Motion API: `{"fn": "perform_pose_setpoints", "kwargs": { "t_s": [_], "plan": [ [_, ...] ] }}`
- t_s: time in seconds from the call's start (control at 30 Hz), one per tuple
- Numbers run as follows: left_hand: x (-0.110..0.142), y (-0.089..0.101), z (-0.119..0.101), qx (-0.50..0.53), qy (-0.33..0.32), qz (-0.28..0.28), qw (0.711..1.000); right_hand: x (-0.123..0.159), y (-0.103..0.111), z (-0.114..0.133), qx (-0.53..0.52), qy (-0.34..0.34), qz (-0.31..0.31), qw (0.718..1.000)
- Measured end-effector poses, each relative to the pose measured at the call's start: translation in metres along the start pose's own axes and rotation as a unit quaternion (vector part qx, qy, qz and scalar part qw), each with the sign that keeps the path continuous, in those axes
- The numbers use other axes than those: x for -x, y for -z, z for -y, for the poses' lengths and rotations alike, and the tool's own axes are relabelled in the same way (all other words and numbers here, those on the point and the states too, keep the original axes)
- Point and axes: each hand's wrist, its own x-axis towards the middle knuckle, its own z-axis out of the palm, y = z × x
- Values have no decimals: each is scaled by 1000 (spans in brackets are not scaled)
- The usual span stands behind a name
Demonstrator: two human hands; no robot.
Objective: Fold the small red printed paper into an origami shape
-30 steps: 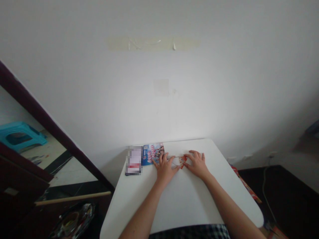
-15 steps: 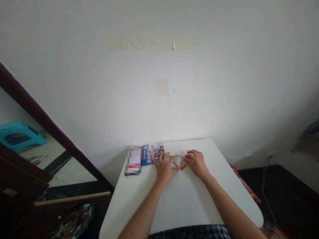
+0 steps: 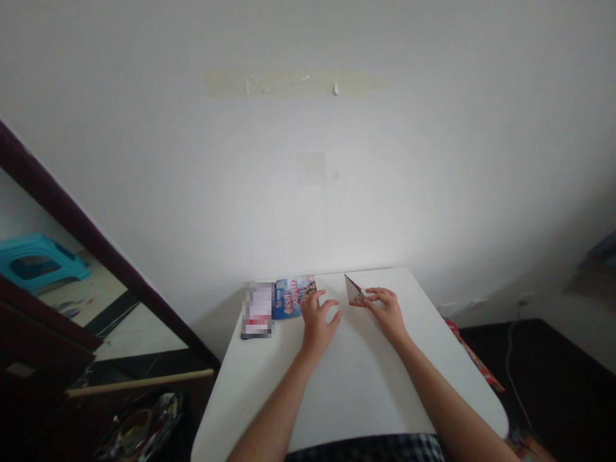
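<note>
My right hand (image 3: pixel 387 313) pinches a small piece of folded paper (image 3: pixel 355 294), pale on one face with a red and orange print along its lower edge. The paper is lifted and tilted, its point facing up and away from me. To its left, my left hand (image 3: pixel 318 321) is open, fingers apart and curved, with nothing in it. Its fingertips are close to the right edge of a blue printed leaflet (image 3: pixel 291 300); whether they touch it I cannot tell. A phone (image 3: pixel 258 311) with a blurred-out screen lies left of the leaflet.
The white table (image 3: pixel 356 398) stands against a pale wall (image 3: pixel 433 160). On the left, a mirror with a dark frame (image 3: pixel 96 224) shows a turquoise stool (image 3: pixel 43 260). Below it are a wooden stick (image 3: pixel 144 383) and a bin with a black bag (image 3: pixel 144 427).
The folded paper, flat under both hands earlier, is now raised in my right hand alone. My left hand has let go of it and its fingers have opened.
</note>
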Motion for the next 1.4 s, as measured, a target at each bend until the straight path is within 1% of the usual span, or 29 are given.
{"fn": "perform_pose_setpoints", "kwargs": {
  "t_s": [0.13,0.27,0.37,0.5,0.6,0.7,0.9,1.03,1.27,1.4],
  "plan": [
    [4,-6,-1,-8,-9,25,1000,5,-7,7,-40,20,30,999],
    [6,-6,-3,-16,-1,38,999,10,-13,11,-60,40,99,992],
    [5,-6,-3,-25,11,46,999,13,-14,10,-58,37,135,988],
    [6,-7,-2,-33,16,54,998,13,-12,12,-67,29,161,984],
    [6,-7,-1,-36,20,60,997,12,-10,14,-81,41,177,980],
    [6,-7,-1,-34,22,62,997,10,-11,13,-87,53,179,978],
    [5,-7,-2,-38,25,66,997,9,-17,5,-92,41,148,984],
    [4,-6,-3,-41,30,68,996,10,-16,8,-94,41,141,985],
    [5,-7,-1,-34,31,68,997,11,-16,13,-126,-2,135,983],
    [4,-6,-3,-42,23,66,997,11,-18,15,-117,-8,126,985]
  ]
}}
